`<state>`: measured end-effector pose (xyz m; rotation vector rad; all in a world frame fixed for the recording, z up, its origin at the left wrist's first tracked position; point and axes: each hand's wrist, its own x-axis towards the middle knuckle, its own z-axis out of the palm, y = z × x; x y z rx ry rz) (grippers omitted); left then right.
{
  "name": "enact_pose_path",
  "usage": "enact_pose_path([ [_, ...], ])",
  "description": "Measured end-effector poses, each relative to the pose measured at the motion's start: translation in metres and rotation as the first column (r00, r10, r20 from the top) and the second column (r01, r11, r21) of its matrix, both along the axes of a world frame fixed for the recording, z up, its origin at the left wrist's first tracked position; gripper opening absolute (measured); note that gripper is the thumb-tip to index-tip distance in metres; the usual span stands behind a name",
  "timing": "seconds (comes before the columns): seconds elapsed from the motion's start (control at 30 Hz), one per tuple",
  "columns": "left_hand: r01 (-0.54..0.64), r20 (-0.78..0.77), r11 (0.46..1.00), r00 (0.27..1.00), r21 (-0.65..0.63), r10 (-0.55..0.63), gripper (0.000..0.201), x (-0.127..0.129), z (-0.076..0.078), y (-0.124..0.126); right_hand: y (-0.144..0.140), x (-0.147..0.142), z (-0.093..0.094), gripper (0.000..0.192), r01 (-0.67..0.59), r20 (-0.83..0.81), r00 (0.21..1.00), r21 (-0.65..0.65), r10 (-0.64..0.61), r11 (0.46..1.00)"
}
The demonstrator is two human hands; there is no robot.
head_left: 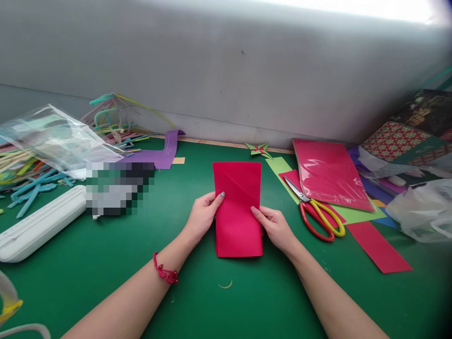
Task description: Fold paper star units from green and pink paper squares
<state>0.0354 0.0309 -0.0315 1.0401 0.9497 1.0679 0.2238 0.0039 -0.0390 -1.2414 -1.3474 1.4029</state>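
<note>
Left hand (205, 214) and right hand (277, 228) each pinch a long edge of the red paper (239, 212), thumbs on top, holding it between them over the green table (197, 306). A lower layer peeks out at the near-left corner; squaring those edges before pressing any crease should keep it neat, with light thumbs to avoid dents. Nearer than the grip lies a thin yellowish curl (226, 285), which could catch underneath. To its right, scissors (308, 199) rest beside a wrapped red pack (330, 174) and might snag a wide sweep. Beyond the grip sits a paper star (258, 149); well left, a white case (42, 223).
</note>
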Motion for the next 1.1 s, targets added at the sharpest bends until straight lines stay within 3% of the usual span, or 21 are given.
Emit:
enact_pose_path([
  [0.23,0.103,-0.069,0.993,0.993,0.056,-0.100,0.034,0.003,-0.004,-0.001,0.003,0.003,-0.004,0.031,0.082,-0.069,0.994,-0.009,-0.083,0.997],
  [0.4,0.075,-0.091,0.997,0.993,0.038,-0.071,0.033,0.001,-0.007,0.001,0.002,0.001,-0.001,0.031,0.040,-0.092,0.995,-0.024,-0.042,0.999],
  [0.7,0.116,0.035,0.993,0.993,0.002,-0.116,0.030,0.004,-0.006,0.001,0.004,0.002,-0.002,0.031,0.087,-0.089,0.992,-0.011,-0.087,0.996],
  [1.1,0.111,-0.036,0.994,0.993,-0.011,-0.111,0.033,0.002,-0.010,0.001,0.004,0.001,-0.002,0.030,0.113,-0.063,0.992,0.000,-0.113,0.994],
])
